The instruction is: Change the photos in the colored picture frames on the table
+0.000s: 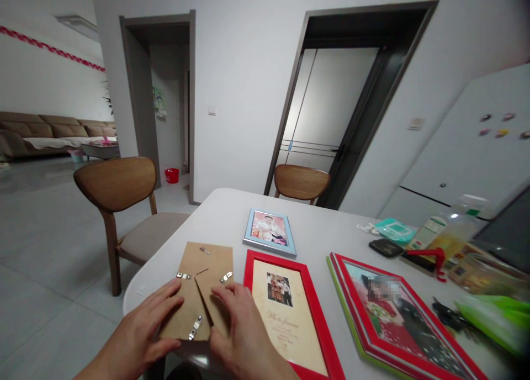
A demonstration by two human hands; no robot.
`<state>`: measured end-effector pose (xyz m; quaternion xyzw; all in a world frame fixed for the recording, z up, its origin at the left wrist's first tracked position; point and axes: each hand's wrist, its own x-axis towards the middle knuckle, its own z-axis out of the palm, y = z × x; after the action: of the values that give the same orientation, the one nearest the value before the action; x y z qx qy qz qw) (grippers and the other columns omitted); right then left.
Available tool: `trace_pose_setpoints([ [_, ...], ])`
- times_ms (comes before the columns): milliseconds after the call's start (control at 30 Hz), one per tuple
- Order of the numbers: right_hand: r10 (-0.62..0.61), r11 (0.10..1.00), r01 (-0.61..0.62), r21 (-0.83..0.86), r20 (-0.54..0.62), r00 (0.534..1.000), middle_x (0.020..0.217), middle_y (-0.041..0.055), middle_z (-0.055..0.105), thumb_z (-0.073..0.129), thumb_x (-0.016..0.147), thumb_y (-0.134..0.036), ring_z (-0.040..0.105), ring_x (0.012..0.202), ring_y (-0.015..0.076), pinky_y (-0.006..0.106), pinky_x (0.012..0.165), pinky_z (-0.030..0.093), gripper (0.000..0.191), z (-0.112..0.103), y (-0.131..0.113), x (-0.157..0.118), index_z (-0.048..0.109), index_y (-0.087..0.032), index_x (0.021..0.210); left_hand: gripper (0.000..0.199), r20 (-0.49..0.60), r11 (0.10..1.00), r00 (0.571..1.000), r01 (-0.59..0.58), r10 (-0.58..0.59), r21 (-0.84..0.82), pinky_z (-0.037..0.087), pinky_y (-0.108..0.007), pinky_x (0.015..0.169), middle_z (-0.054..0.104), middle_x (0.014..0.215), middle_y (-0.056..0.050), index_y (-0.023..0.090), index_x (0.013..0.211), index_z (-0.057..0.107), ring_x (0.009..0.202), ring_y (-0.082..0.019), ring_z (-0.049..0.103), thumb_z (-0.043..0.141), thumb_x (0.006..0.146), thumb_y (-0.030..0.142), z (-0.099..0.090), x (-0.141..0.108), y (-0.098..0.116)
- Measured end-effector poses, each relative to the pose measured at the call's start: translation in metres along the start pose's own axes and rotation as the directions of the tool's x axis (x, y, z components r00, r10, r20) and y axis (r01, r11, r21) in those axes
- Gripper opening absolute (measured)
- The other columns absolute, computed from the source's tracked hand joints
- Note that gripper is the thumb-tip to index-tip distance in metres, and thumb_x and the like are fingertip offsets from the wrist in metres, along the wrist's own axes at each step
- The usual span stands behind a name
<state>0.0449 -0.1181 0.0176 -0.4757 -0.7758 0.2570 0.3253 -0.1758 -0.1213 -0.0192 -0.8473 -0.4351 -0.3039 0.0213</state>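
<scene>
The left hand [138,325] held the near left corner of a brown back panel [190,302], with its fingers on the face and the thumb at the near edge. The right hand [244,330] held the near right part in a narrow grip, its thumb beside the slanted slit. Four metal clips [195,327] were on this panel, which lay at the near left side of the worktop [318,220]. Just to the right was a red frame [318,313], and beyond them lay a blue frame [269,247]. A stack of frames [393,308] was farther right, near a black pouch [385,248].
</scene>
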Motion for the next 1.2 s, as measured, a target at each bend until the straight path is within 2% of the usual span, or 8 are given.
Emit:
trace_pose_setpoints([
  [167, 0.084, 0.993, -0.086, -0.083, -0.032, 0.996, 0.111, 0.0087, 0.047, 0.05, 0.058, -0.017, 0.043, 0.106, 0.0218, 0.037, 0.091, 0.034, 0.038, -0.065, 0.023, -0.037, 0.057, -0.02, 0.095, 0.048, 0.013, 0.985, 0.996, -0.08, 0.083, -0.151, 0.039, -0.033, 0.091, 0.045, 0.122, -0.012, 0.017, 0.11, 0.048, 0.112, -0.023, 0.041, 0.063, 0.069, 0.037, 0.002, 0.046, 0.063],
  [267, 0.236, 0.956, -0.24, -0.169, -0.04, 0.971, 0.112, 0.0118, 0.049, 0.051, 0.059, -0.023, 0.045, 0.107, 0.0248, 0.039, 0.092, 0.034, 0.038, -0.088, 0.057, -0.061, 0.06, -0.019, 0.095, 0.047, 0.202, 0.965, 0.977, -0.01, 0.064, -0.261, 0.038, -0.033, 0.092, 0.045, 0.121, -0.015, 0.013, 0.103, 0.051, 0.111, -0.024, 0.041, 0.068, 0.063, 0.03, 0.026, 0.068, 0.097],
  [367, 0.278, 0.924, -0.289, -0.251, -0.079, 0.957, 0.112, 0.0127, 0.05, 0.051, 0.06, -0.025, 0.045, 0.107, 0.0247, 0.039, 0.093, 0.034, 0.038, -0.094, 0.085, -0.074, 0.061, -0.018, 0.096, 0.041, 0.293, 0.953, 0.956, 0.092, -0.004, -0.288, 0.04, -0.034, 0.09, 0.049, 0.117, -0.013, 0.013, 0.098, 0.054, 0.106, -0.025, 0.047, 0.069, 0.06, 0.019, 0.053, 0.077, 0.114],
  [500, 0.2, 0.906, -0.21, -0.369, -0.066, 0.978, 0.113, 0.0129, 0.051, 0.05, 0.062, -0.025, 0.046, 0.106, 0.0247, 0.041, 0.091, 0.036, 0.039, -0.084, 0.099, -0.072, 0.06, -0.019, 0.099, 0.031, 0.286, 0.953, 0.958, 0.108, -0.024, -0.284, 0.039, -0.037, 0.09, 0.054, 0.111, -0.01, 0.014, 0.093, 0.056, 0.102, -0.025, 0.049, 0.063, 0.062, 0.013, 0.071, 0.075, 0.115],
  [667, 0.115, 0.884, -0.133, -0.448, -0.068, 0.991, 0.11, 0.0117, 0.052, 0.049, 0.065, -0.024, 0.047, 0.103, 0.025, 0.043, 0.088, 0.037, 0.037, -0.064, 0.107, -0.065, 0.058, -0.021, 0.1, 0.02, 0.29, 0.961, 0.957, 0.072, 0.008, -0.267, 0.036, -0.036, 0.092, 0.058, 0.104, -0.008, 0.016, 0.09, 0.057, 0.097, -0.022, 0.051, 0.057, 0.07, 0.015, 0.066, 0.07, 0.108],
  [833, 0.052, 0.87, -0.08, -0.486, -0.07, 0.996, 0.112, 0.0096, 0.05, 0.047, 0.071, -0.028, 0.044, 0.104, 0.0242, 0.042, 0.086, 0.037, 0.031, -0.064, 0.107, -0.065, 0.057, -0.023, 0.1, 0.054, 0.401, 0.959, 0.916, 0.088, 0.028, -0.269, 0.027, -0.042, 0.098, 0.047, 0.12, -0.012, 0.014, 0.094, 0.055, 0.111, -0.028, 0.041, 0.073, 0.053, 0.044, 0.065, 0.065, 0.102],
  [1067, 0.123, 0.77, -0.192, -0.608, -0.154, 0.98, 0.109, 0.0134, 0.05, 0.039, 0.078, -0.03, 0.046, 0.098, 0.0257, 0.041, 0.08, 0.039, 0.034, -0.082, 0.102, -0.038, 0.056, -0.019, 0.106, 0.036, 0.424, 0.958, 0.905, 0.117, 0.005, -0.262, 0.024, -0.042, 0.099, 0.047, 0.12, -0.01, 0.015, 0.084, 0.056, 0.112, -0.025, 0.04, 0.071, 0.058, 0.035, 0.065, 0.065, 0.102],
  [1200, 0.159, 0.792, -0.223, -0.569, -0.161, 0.974, 0.107, 0.0143, 0.051, 0.036, 0.08, -0.031, 0.048, 0.098, 0.0242, 0.037, 0.081, 0.04, 0.033, -0.081, 0.102, -0.03, 0.06, -0.015, 0.096, 0.034, 0.431, 0.959, 0.902, 0.143, -0.025, -0.243, 0.025, -0.043, 0.098, 0.048, 0.119, -0.011, 0.015, 0.085, 0.057, 0.112, -0.026, 0.04, 0.07, 0.058, 0.032, 0.062, 0.068, 0.106],
])
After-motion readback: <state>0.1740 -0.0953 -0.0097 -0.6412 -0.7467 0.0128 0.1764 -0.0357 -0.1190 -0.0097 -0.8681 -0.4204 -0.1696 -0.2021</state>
